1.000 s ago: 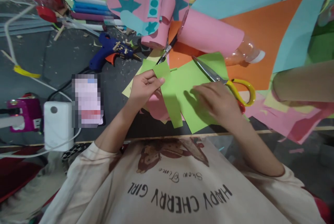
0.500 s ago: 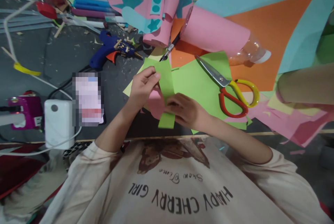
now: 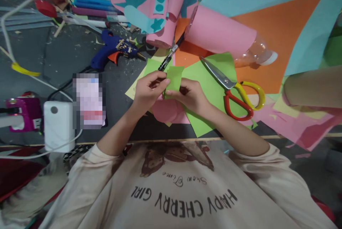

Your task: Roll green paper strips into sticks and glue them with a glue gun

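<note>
Between my two hands is a small piece of green paper (image 3: 175, 76), its upper part standing clear of the fingers. My left hand (image 3: 149, 89) pinches its left edge between thumb and fingers. On the other side my right hand (image 3: 194, 95) grips it, thumb in front and fingers curled behind. Pink paper (image 3: 167, 110) lies just under the hands. A black pen (image 3: 167, 59) rests right above the left fingertips. Scissors (image 3: 227, 83) with one red and one yellow handle lie on a larger green sheet (image 3: 199, 118) to the right.
A blue glue gun (image 3: 113, 49) lies to the left, near a phone (image 3: 89, 100) and a white power bank (image 3: 59, 125). Beyond the hands are a pink-wrapped bottle (image 3: 220, 31) and a pink paper model with teal stars (image 3: 160, 4). An orange sheet (image 3: 291, 26) spreads at the right.
The long green strip, which hung down between the hands, now shows as a shorter piece held higher. My right hand has moved up beside the left, uncovering more pink paper.
</note>
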The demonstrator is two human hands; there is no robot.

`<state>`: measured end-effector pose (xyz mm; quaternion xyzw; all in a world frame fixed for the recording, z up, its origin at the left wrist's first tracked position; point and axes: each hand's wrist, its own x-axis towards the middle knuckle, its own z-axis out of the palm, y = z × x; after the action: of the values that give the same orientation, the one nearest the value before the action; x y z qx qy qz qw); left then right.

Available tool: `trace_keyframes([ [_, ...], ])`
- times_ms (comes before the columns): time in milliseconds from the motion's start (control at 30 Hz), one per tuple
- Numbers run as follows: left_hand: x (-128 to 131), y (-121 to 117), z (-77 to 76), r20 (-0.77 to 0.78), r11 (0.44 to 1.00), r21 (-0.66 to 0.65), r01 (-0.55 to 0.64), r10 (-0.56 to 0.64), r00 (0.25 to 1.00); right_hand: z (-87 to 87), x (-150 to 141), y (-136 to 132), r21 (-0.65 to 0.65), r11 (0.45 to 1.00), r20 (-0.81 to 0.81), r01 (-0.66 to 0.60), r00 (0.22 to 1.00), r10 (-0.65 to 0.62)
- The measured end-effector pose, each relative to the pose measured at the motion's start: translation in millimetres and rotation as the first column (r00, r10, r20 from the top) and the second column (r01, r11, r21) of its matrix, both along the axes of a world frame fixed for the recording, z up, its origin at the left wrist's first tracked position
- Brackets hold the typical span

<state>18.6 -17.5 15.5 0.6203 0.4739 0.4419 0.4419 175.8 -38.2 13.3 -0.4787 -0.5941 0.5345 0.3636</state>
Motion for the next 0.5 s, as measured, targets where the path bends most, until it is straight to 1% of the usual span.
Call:
trace_keyframes([
  [100,-1.5,-0.3,-0.1,-0.005,1.0,0.004,-0.021,0.021,1.0,8.4,5.6,1.1,0.01,0.999,-0.003,0.035,0.999,-0.035],
  [200,-2.4,-2.0,-0.4,0.015,0.998,-0.059,-0.017,0.018,1.0,14.1,11.6,4.3,0.004,0.997,-0.044,0.083,0.996,-0.082],
  [267,-1.9,-3.3,0.7,0.002,0.994,-0.1,0.044,-0.044,0.999,13.8,14.1,6.8,0.006,0.995,-0.096,0.099,0.991,-0.098],
  [400,-1.6,-4.8,4.1,-0.047,0.966,-0.139,0.218,-0.226,0.973,9.8,14.9,9.9,0.004,0.993,-0.185,0.115,0.976,-0.112],
  [433,-2.2,-4.9,4.5,-0.059,0.96,-0.141,0.242,-0.252,0.966,9.1,14.6,10.3,0.0,0.993,-0.192,0.122,0.974,-0.119],
  [500,-4.2,-4.9,4.6,-0.109,0.967,-0.121,0.225,-0.239,0.965,8.0,14.1,10.7,-0.005,0.988,-0.192,0.156,0.969,-0.154],
])
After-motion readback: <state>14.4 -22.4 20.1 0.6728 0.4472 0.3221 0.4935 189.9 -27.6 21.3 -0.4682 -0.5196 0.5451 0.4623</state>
